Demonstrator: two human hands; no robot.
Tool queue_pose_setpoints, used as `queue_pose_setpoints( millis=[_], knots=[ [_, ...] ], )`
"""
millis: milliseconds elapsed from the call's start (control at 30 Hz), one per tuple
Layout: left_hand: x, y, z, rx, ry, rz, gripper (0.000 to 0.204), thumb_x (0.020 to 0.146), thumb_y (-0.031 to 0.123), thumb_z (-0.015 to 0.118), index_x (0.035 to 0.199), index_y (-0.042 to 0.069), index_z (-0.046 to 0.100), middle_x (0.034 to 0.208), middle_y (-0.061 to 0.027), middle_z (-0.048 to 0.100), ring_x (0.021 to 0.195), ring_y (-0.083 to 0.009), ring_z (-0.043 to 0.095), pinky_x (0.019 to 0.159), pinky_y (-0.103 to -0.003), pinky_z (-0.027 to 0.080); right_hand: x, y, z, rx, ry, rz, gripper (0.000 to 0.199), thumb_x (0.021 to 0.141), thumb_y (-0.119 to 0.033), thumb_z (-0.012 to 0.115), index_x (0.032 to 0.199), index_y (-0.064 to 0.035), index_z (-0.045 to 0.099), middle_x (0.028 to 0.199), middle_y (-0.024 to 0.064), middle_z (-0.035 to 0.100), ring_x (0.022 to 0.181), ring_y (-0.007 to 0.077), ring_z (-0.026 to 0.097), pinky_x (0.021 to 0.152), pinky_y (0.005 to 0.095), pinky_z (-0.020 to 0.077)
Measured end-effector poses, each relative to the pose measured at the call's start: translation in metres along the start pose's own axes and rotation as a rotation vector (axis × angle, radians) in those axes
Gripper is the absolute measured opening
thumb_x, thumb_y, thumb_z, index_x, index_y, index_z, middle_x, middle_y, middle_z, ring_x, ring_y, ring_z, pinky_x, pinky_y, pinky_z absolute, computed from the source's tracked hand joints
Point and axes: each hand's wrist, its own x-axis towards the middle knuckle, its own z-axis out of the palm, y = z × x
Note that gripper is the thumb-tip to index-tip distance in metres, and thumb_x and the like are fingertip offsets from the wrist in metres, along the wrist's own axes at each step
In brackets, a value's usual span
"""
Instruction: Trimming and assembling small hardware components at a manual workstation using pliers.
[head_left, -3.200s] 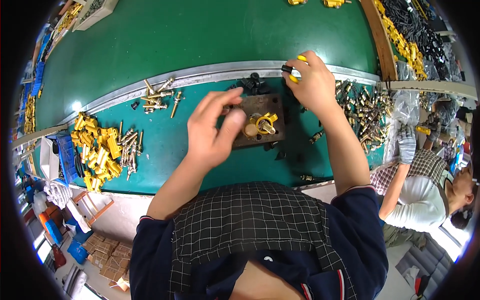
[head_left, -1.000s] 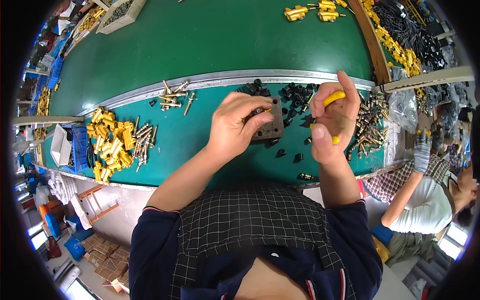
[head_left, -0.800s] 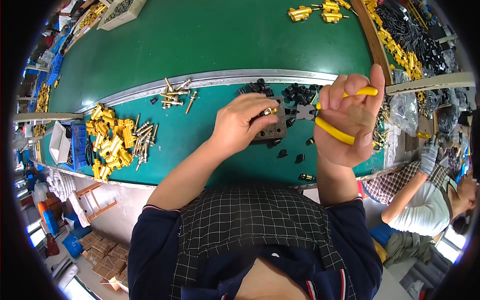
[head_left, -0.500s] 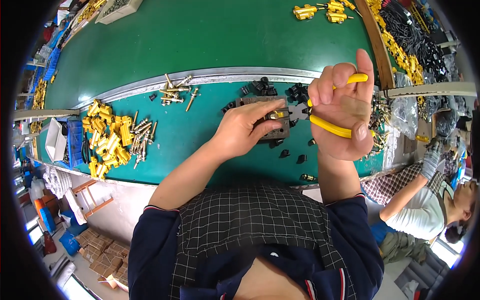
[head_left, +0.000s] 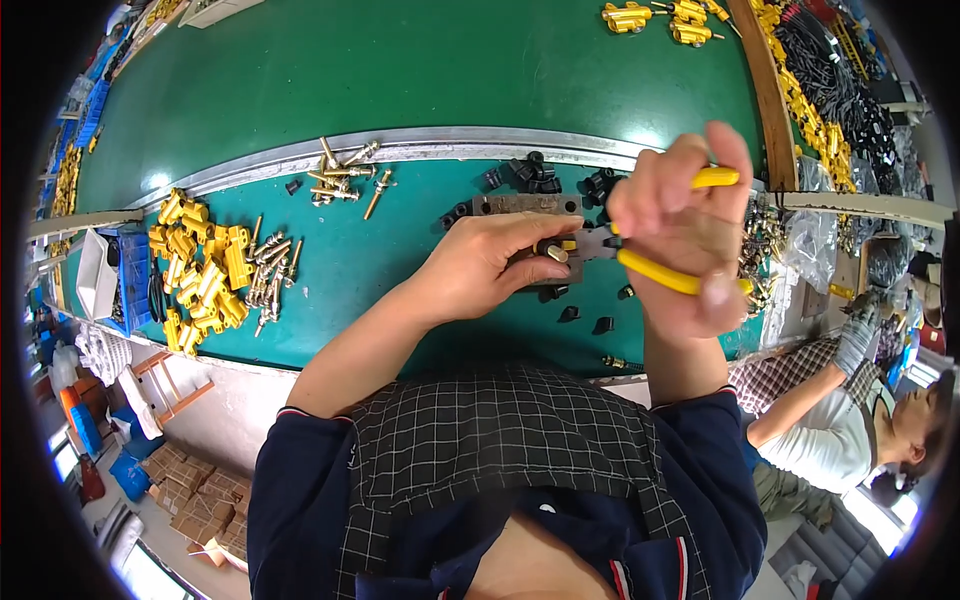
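My left hand (head_left: 485, 262) pinches a small yellow metal part (head_left: 557, 252) between thumb and forefinger, over a dark steel block (head_left: 525, 204) on the green bench. Most of the part is hidden by my fingers. In my right hand (head_left: 680, 225), blurred by motion, are pliers with yellow handles (head_left: 660, 272), spread apart. The grey head of the pliers (head_left: 598, 243) points left and reaches the part; whether its jaws grip anything I cannot tell. Black rubber caps (head_left: 535, 172) lie behind the block, and a few more (head_left: 603, 325) sit in front of it.
Left on the bench are a pile of yellow cylinders (head_left: 205, 275), several metal rods (head_left: 272, 275) and a blue bin (head_left: 132, 280). More rods (head_left: 340, 180) lie by the metal rail (head_left: 420, 139). Yellow assemblies (head_left: 690, 22) rest far right. A co-worker (head_left: 840, 420) sits at right.
The pliers' head has dropped slightly toward me and now meets the part in my left hand. That part is tilted differently, its end pointing more toward me. My right hand has shifted a little.
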Motion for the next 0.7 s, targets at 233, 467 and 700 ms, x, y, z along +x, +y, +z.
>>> queue_pose_setpoints(
  millis=[233, 467, 700],
  knots=[
    [0.001, -0.001, 0.003, 0.097, 0.039, -0.003, 0.040, 0.079, 0.016, 0.072, 0.116, 0.006, 0.060, 0.101, -0.0113, 0.067, 0.087, -0.0283, 0.066, 0.074, -0.035, 0.053, 0.006, 0.010, 0.015, -0.354, -0.050, 0.110, 0.084, 0.071, -0.032, 0.064, 0.140, -0.0076, 0.024, 0.096, 0.0048, 0.041, 0.075, 0.0134, 0.041, 0.064, 0.0266, 0.0386],
    [0.009, -0.010, 0.002, 0.122, -0.039, -0.024, 0.036, 0.082, 0.014, 0.071, 0.114, 0.005, 0.059, 0.100, -0.0114, 0.066, 0.090, -0.0271, 0.065, 0.078, -0.034, 0.051, 0.021, -0.053, 0.015, 0.099, 0.345, -0.448, 0.061, 0.076, -0.019, 0.056, 0.134, -0.0058, 0.039, 0.102, 0.0043, 0.045, 0.073, 0.0144, 0.040, 0.064, 0.0267, 0.0392],
    [0.030, 0.020, -0.039, -0.505, -0.056, -0.024, 0.034, 0.089, 0.018, 0.063, 0.117, 0.002, 0.055, 0.098, -0.0094, 0.066, 0.091, -0.0228, 0.065, 0.081, -0.034, 0.052, 0.025, -0.062, -0.046, -0.372, 0.318, 0.076, 0.046, 0.080, -0.014, 0.060, 0.124, -0.0043, 0.051, 0.103, 0.0029, 0.050, 0.071, 0.0118, 0.040, 0.063, 0.0272, 0.0389]
  ],
)
